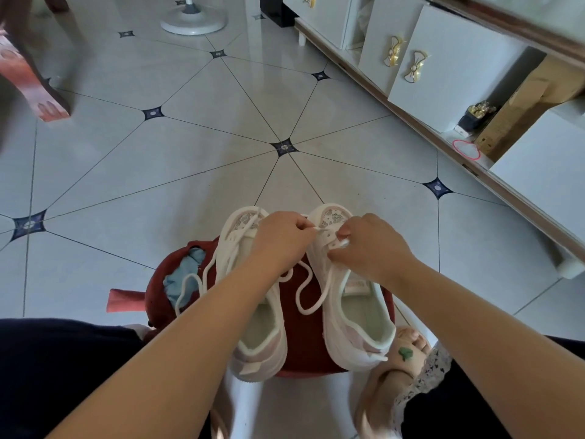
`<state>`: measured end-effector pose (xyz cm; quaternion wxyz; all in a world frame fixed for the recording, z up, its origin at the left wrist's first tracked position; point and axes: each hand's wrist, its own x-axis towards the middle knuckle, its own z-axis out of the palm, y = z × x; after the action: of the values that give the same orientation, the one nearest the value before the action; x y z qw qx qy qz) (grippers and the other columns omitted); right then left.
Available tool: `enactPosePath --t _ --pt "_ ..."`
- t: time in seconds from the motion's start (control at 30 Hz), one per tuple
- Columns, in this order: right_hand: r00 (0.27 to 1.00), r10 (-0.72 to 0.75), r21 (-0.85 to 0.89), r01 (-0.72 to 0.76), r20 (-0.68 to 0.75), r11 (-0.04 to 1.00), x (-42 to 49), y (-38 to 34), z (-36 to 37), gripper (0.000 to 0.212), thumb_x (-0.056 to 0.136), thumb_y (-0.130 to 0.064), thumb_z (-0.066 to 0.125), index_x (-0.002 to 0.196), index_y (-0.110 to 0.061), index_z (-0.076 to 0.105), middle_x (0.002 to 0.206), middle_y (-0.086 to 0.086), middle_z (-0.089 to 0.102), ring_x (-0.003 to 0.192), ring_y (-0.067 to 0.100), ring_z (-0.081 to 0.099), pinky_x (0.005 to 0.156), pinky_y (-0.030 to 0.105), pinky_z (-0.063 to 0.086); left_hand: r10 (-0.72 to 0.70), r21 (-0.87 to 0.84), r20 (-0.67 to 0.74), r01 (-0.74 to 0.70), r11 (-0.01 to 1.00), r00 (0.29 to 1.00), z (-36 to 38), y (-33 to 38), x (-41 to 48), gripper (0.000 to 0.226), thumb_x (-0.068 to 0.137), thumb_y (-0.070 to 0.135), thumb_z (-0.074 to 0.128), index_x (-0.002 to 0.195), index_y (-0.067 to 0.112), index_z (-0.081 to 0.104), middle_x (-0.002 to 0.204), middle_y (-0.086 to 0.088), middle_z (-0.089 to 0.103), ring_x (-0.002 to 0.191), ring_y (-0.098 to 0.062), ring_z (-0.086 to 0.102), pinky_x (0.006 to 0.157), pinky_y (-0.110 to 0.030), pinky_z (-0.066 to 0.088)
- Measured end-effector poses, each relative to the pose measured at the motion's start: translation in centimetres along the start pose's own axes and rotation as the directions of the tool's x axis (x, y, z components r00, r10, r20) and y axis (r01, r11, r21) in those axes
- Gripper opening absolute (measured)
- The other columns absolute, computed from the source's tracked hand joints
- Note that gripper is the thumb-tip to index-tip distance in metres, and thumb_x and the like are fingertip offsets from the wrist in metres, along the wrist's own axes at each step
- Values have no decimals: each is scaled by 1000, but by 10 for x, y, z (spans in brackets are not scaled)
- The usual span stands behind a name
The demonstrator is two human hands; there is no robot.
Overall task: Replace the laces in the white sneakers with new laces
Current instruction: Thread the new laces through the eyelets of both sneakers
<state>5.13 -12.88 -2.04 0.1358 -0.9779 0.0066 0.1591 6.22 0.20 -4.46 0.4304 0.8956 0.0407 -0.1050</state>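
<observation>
Left sneaker (262,331), right sneaker (357,312) at its 3 o'clock, both on red stool (304,337), 6 o'clock in view. Left hand (281,239) curled, pinching lace tip (318,229). Right hand (367,245) curled, pinching lace (341,243) at right sneaker's eyelets.

white sneakers (348,296), red stool (304,343), grey tiles (190,160)

Glossy tiled floor (196,172), lace-toed white sneakers (351,299) (cloth-looking), woven laces (304,293).
</observation>
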Motion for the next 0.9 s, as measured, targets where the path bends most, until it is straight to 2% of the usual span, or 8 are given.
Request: enactPosePath --t 0.07,0.17,0.23,0.33,0.5,0.63,0.73,0.9 --pt "999 37 160 -39 21 986 4 2 3 35 80 -21 61 113 -11 63 106 4 58 90 20 56 75 28 46 -2 27 -14 2 1000 1000 1 -1 2 20 87 24 58 87 13 74 105 -1 70 77 -13 61 63 -23 40" --pt "996 80 370 -87 34 925 7 5 8 30 74 -6 61 102 5 64 77 16 57 69 18 48 62 26 38 -11 43 -34 12 999 999 3 -3 5 19 85 24 58 82 14 74 99 7 71 66 -9 57 65 -28 46" --pt "994 95 480 -109 53 870 7 6 10 20 72 -3 60 92 0 66 66 5 53 63 16 47 56 24 37 -25 47 -41 27 999 999 4 -4 6 16 84 23 58 77 19 72 86 12 68 69 -10 58 69 -29 48" --pt "992 106 568 -126 69 814 8 10 12 21 74 -2 61 91 -14 63 69 -7 50 60 8 47 54 18 37 -32 91 -50 36 995 998 4 -6 7 17 82 21 58 70 29 64 69 15 60 67 -9 56 66 -26 47" --pt "990 101 646 -143 102 750 9 16 13 28 74 -2 63 98 -17 65 69 -9 49 58 5 45 53 17 33 -29 104 -24 31 994 999 3 -6 4 22 82 16 55 65 29 62 59 13 56 52 -8 48 62 -29 47" --pt "988 101 663 -156 121 733 9 18 12 30 74 -2 64 98 -19 65 73 -8 53 61 8 49 55 20 39 -9 120 -34 13 993 999 2 -5 3 17 81 14 54 73 16 70 64 5 62 53 -12 49 63 -34 50" --pt "986 96 691 -165 137 704 8 19 11 29 74 -1 65 95 -20 65 74 -5 54 64 12 52 60 23 45 7 133 -32 -3 991 999 3 -5 2 18 79 12 53 77 7 70 65 -8 63 53 -15 45 61 -39 51" --pt "988 77 724 -149 131 673 6 21 11 30 72 2 65 93 -20 65 69 -4 49 59 11 47 55 21 41 92 229 -34 -82 970 995 8 -6 4 18 76 10 50 66 3 63 65 -13 57 56 -21 45 56 -39 45"
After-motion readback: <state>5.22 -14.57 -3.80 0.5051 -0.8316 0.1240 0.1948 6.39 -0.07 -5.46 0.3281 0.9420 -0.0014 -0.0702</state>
